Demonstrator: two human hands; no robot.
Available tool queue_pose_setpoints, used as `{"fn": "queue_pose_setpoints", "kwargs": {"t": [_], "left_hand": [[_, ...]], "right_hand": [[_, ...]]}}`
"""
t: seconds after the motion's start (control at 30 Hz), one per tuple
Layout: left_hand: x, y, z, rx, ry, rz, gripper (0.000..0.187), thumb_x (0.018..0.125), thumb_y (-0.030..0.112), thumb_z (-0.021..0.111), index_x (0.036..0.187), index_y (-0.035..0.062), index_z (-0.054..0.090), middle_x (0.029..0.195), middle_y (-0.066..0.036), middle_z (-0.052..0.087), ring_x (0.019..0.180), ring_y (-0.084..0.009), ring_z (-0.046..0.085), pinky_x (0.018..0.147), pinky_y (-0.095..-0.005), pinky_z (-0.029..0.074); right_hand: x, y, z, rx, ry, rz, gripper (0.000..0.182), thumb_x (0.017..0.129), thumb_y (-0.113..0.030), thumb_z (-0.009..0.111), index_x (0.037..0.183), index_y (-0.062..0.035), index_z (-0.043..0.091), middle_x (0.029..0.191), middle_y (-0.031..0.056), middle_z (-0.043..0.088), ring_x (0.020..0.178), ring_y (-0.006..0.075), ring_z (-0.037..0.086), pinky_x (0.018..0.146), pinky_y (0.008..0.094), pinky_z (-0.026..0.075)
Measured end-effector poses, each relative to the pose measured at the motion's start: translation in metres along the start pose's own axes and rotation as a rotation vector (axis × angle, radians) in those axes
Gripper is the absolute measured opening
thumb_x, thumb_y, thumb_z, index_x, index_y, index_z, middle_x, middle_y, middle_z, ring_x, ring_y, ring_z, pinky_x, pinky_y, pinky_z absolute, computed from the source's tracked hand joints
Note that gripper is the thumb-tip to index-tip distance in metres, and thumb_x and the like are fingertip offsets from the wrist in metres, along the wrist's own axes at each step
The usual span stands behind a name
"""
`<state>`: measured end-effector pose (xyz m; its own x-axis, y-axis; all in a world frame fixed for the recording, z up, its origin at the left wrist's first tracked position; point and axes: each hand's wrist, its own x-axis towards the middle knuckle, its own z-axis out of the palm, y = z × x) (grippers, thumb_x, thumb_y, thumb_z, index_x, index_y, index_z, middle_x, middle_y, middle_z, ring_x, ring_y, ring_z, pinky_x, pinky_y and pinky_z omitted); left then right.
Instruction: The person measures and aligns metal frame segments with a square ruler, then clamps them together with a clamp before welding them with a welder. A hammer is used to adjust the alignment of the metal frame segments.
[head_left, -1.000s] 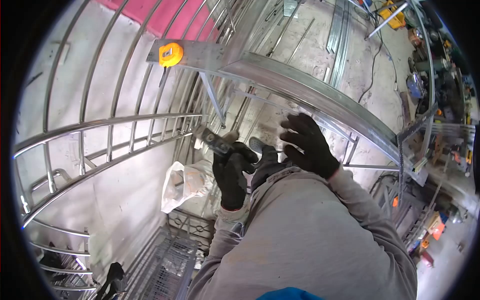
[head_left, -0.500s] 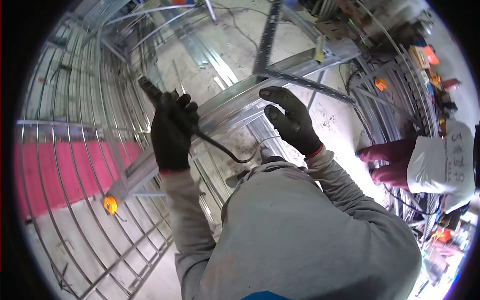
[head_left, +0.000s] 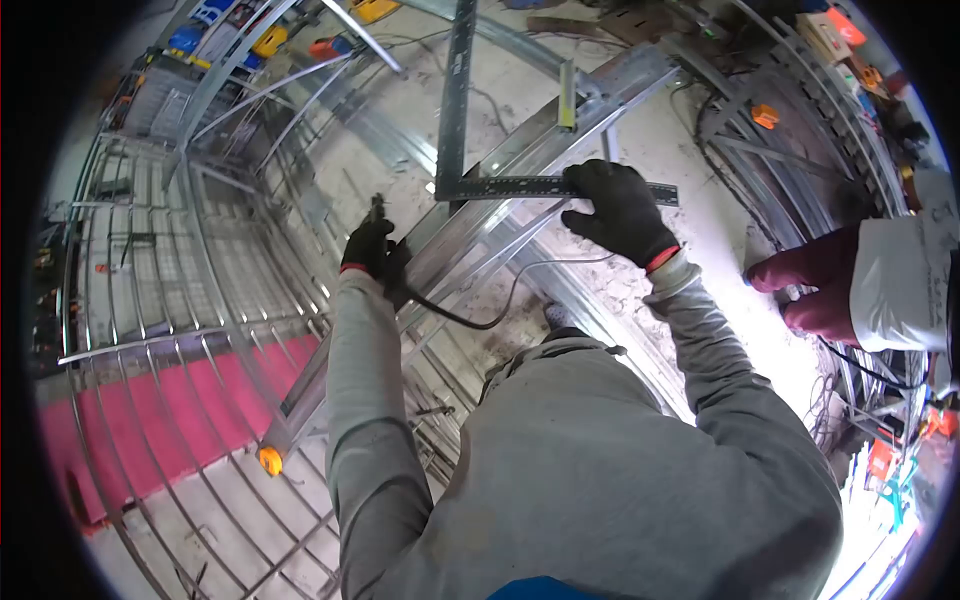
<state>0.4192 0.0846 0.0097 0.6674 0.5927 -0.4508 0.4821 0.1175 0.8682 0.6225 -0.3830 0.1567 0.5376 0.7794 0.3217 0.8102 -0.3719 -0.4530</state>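
Left hand (head_left: 369, 246) gripping corded tool (head_left: 397, 270), right hand (head_left: 622, 212) at square (head_left: 455, 120) (black)

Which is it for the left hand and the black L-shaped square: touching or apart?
Apart: the head view shows pale floor between the left hand and the black square.

head view | worn on head | looks forward and down | torso (head_left: 600, 470) close below, floor (head_left: 690, 235) farther off
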Motion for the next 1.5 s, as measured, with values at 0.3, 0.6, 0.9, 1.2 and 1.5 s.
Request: {"fn": "queue_pose_setpoints", "kwargs": {"t": [0.3, 0.6, 0.9, 1.2, 1.5], "left_hand": [[-0.100, 0.076, -0.002, 0.464, -0.093, -0.247, 0.095, 0.089, 0.088, 0.049, 0.131, 0.0065, 0.073, 0.127, -0.020, 0.071, 0.120, -0.0288, 0.064, 0.100, -0.0393, 0.049], [-0.127, 0.059, -0.015, 0.495, -0.073, -0.237, 0.100, 0.090, 0.092, 0.036, 0.125, 0.0075, 0.076, 0.120, -0.023, 0.074, 0.121, -0.0327, 0.066, 0.106, -0.0364, 0.046], [-0.129, 0.039, -0.032, 0.741, 0.240, -0.167, 0.091, 0.092, 0.084, 0.039, 0.116, 0.0041, 0.077, 0.109, -0.026, 0.074, 0.117, -0.0395, 0.066, 0.104, -0.0397, 0.046], [-0.189, 0.056, -0.011, 0.604, 0.417, 0.033, 0.073, 0.096, 0.068, 0.057, 0.097, -0.0016, 0.078, 0.079, -0.015, 0.072, 0.078, -0.0302, 0.068, 0.075, -0.0423, 0.051], [-0.209, 0.077, -0.022, 0.532, 0.708, 0.330, 0.058, 0.099, 0.058, 0.059, 0.098, 0.0022, 0.076, 0.071, -0.019, 0.067, 0.072, -0.0318, 0.066, 0.072, -0.0433, 0.050]], "right_hand": [[0.017, 0.022, 0.032, 0.187, 0.040, -0.061, 0.042, 0.085, -0.030, 0.081, 0.120, -0.0074, 0.073, 0.092, 0.0107, 0.074, 0.083, 0.0294, 0.074, 0.075, 0.0404, 0.058], [0.029, 0.036, 0.040, 0.239, -0.088, 0.023, 0.038, 0.094, -0.041, 0.074, 0.120, -0.0126, 0.075, 0.094, 0.0096, 0.077, 0.084, 0.0275, 0.075, 0.076, 0.0384, 0.059], [0.043, 0.044, 0.039, 0.186, -0.267, 0.057, 0.038, 0.098, -0.043, 0.068, 0.121, -0.0123, 0.075, 0.098, 0.0113, 0.077, 0.089, 0.0306, 0.074, 0.079, 0.0399, 0.057], [0.032, 0.019, 0.037, 0.142, -0.215, 0.194, 0.037, 0.100, -0.047, 0.065, 0.116, -0.0162, 0.077, 0.088, 0.0118, 0.077, 0.082, 0.0336, 0.074, 0.072, 0.0437, 0.056], [0.044, 0.015, 0.035, 0.153, 0.158, -0.092, 0.034, 0.101, -0.041, 0.069, 0.116, -0.0120, 0.079, 0.090, 0.0142, 0.078, 0.078, 0.0313, 0.076, 0.067, 0.0380, 0.057]]}}
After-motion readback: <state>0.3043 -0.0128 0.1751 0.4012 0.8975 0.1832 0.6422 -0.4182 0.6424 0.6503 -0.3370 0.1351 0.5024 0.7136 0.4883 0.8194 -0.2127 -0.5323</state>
